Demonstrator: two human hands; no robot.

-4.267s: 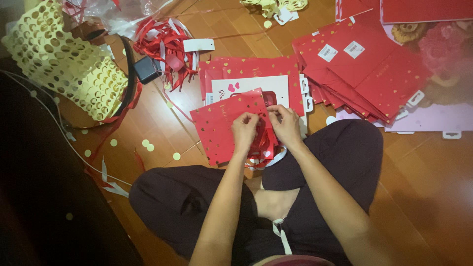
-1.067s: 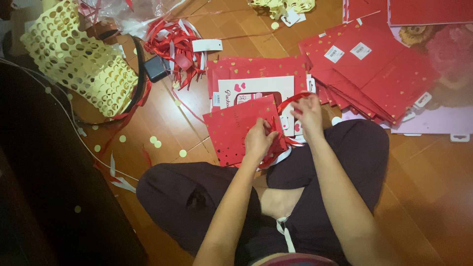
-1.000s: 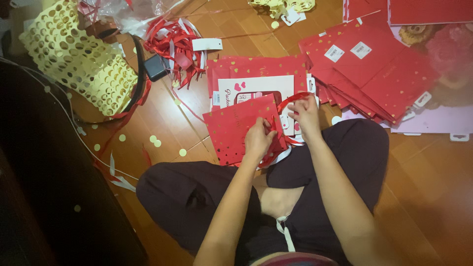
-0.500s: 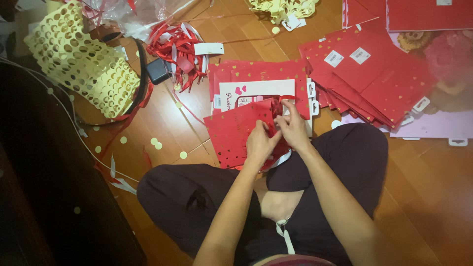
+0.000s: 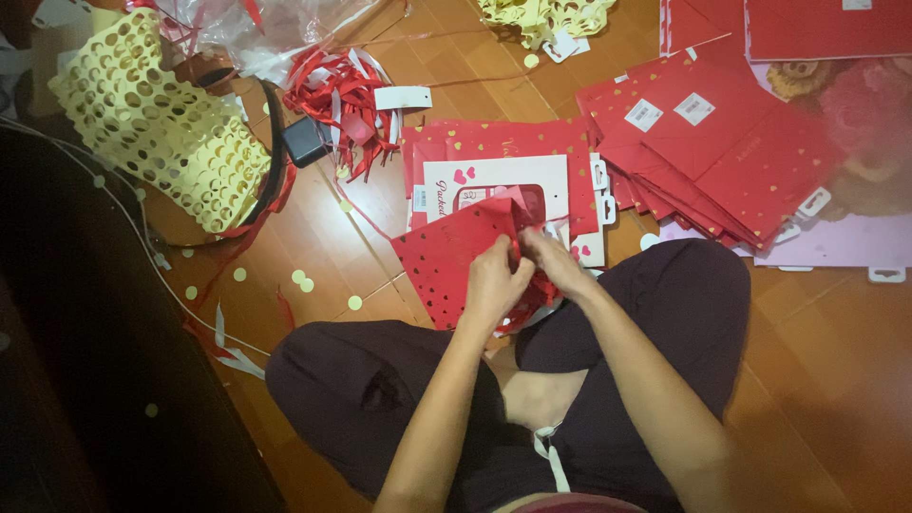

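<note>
I sit cross-legged on a wooden floor. A flat red paper bag with small gold hearts (image 5: 446,256) lies in front of my knees. My left hand (image 5: 494,280) pinches the bag's upper right edge. Pressed right against it, my right hand (image 5: 554,261) grips a red ribbon (image 5: 534,293) at that same edge. The ribbon curls down under both hands, and its ends are hidden there. Beneath the bag lies a pile of flat red and white bags (image 5: 499,166).
A fanned stack of flat red bags (image 5: 722,142) lies at the right, over a pink sheet (image 5: 836,247). A bundle of red ribbons (image 5: 337,95), a black block (image 5: 304,142) and a yellow perforated sheet (image 5: 152,114) lie at the left. Yellow paper dots (image 5: 304,280) dot the floor.
My right hand, earlier apart and pulling a ribbon loop out to the right, has come in against my left hand at the bag's edge. The bag has shifted slightly.
</note>
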